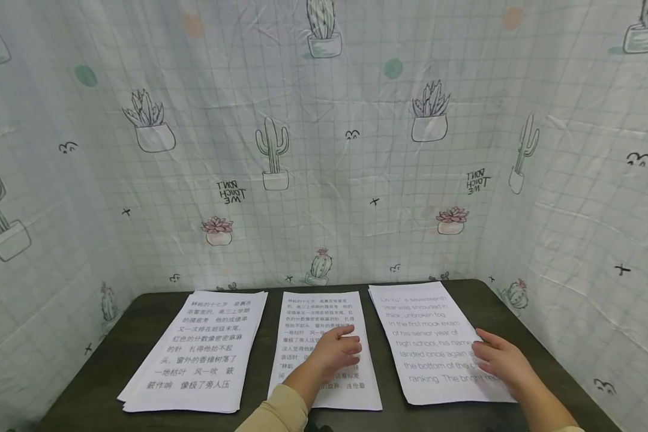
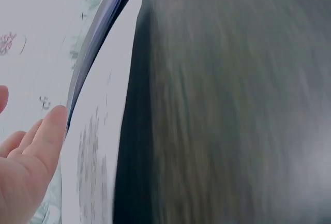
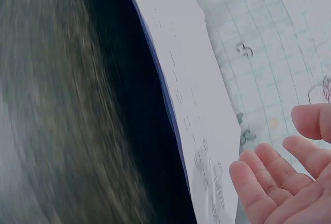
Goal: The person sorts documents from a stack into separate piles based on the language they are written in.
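Note:
Three stacks of printed paper lie side by side on the dark table. Over the lower part of the middle stack (image 1: 302,318), printed in Chinese, my left hand (image 1: 332,354) hovers with loosely bent fingers and nothing in its grasp. My right hand (image 1: 499,357) is at the right edge of the right stack (image 1: 416,336), which carries large English text; its fingers are relaxed and hold nothing. Both wrist views show the palm side of a hand (image 2: 31,167) with fingers apart, beside a sheet edge. The left stack (image 1: 200,348), in larger Chinese print, has slightly fanned sheets, with neither hand near it.
The dark wood-grain table (image 1: 391,390) shows between the stacks and along their front. A pale grid-patterned curtain (image 1: 324,150) with cactus drawings rises behind the table and on both sides.

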Demonstrator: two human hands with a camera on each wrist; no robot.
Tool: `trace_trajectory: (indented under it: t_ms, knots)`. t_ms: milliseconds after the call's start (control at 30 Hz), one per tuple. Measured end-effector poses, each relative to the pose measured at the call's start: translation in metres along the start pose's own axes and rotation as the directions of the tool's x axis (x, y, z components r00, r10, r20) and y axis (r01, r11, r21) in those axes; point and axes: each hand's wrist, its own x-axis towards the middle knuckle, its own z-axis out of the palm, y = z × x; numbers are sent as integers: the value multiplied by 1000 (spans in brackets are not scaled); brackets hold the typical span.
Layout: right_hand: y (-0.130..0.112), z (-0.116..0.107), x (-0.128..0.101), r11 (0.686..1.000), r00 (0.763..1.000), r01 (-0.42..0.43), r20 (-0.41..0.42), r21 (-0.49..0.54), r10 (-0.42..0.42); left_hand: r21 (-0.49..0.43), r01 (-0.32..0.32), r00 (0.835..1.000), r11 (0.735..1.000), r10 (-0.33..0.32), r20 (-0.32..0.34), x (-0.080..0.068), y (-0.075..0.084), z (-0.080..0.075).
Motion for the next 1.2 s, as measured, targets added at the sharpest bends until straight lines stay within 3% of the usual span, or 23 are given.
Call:
trace_trajectory:
  t_ms: [267,600,833,1000,1200]
  knots:
    - [-13,31,6,999,999,27,20,35,-28,76,-17,999,997,20,-38,-9,2,-34]
    - [-29,68,10,995,997,56,55,83,-61,120,-28,995,992,40,-96,-25,-2,-94]
    - [-37,91,9,990,994,65,83,123,-76,93,-34,991,995,45,-122,-37,-3,-130]
    - [-43,106,6,983,990,82,102,163,-100,96,-26,986,995,42,-162,-44,-2,-145]
    - [-51,120,3,977,987,92,111,192,-115,93,-11,981,996,29,-192,-51,1,-152]
